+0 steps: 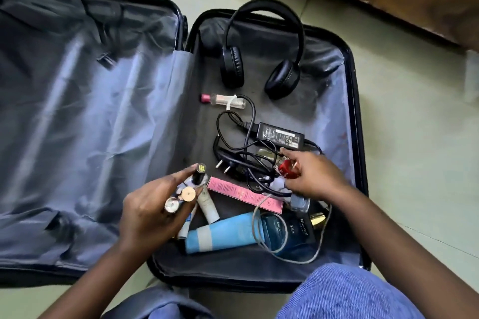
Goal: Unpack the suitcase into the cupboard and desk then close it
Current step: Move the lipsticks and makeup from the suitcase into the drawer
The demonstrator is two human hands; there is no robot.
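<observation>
L hand point(153, 204) clamped on cosmetic tubes point(181, 197); R hand point(313, 176) pinching red bottle point(286, 167) nr suitcase point(355, 116) right edge; lid half bare.

"BELLA VITA" and "SKA" on the dark blue perfume box point(293, 233), "EAU DE" on its near face, power adapter point(281, 135) label unreadable

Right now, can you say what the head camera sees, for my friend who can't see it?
A person kneels over an open suitcase on the floor; the left hand holds several small makeup tubes while the right hand picks up a little red-capped bottle. Headphones, a charger and a blue tube lie inside.
</observation>
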